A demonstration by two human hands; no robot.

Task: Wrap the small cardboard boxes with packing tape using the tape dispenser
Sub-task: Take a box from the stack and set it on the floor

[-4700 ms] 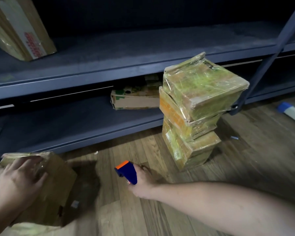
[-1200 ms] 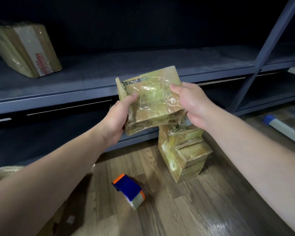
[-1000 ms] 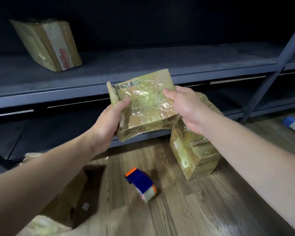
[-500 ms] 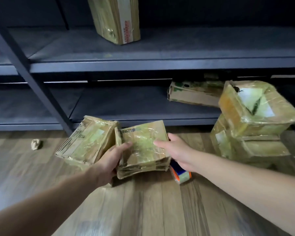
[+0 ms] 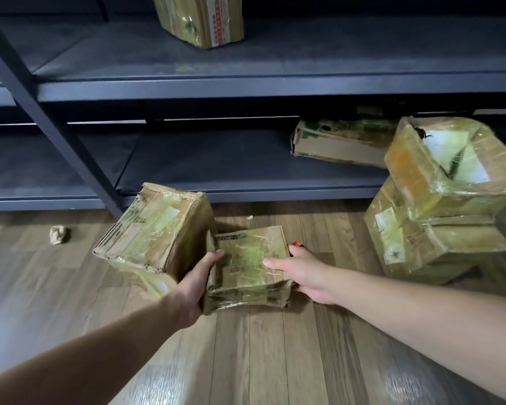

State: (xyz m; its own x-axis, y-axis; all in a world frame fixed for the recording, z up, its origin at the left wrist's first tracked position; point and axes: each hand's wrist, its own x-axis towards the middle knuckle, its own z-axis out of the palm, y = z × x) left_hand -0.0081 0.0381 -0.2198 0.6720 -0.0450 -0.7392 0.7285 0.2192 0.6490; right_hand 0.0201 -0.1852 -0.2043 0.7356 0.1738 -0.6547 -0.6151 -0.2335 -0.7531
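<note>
A small tape-covered cardboard box (image 5: 250,266) sits low on the wood floor, held between both hands. My left hand (image 5: 197,283) grips its left side, thumb on top. My right hand (image 5: 303,271) grips its right side. Only an orange corner of the tape dispenser (image 5: 297,244) shows behind my right hand; the rest is hidden. A larger taped box (image 5: 155,229) lies tilted just left of the held box, touching my left hand.
A stack of taped boxes (image 5: 438,200) stands at the right. A dark metal shelf unit (image 5: 246,86) runs behind, with a box (image 5: 200,19) on the upper shelf and a flattened carton (image 5: 339,141) on the lower. A crumpled paper ball (image 5: 59,234) lies left.
Both hands took the small box off the right stack, carried it left and lowered it to the floor beside the larger box, covering the tape dispenser. My view swung left.
</note>
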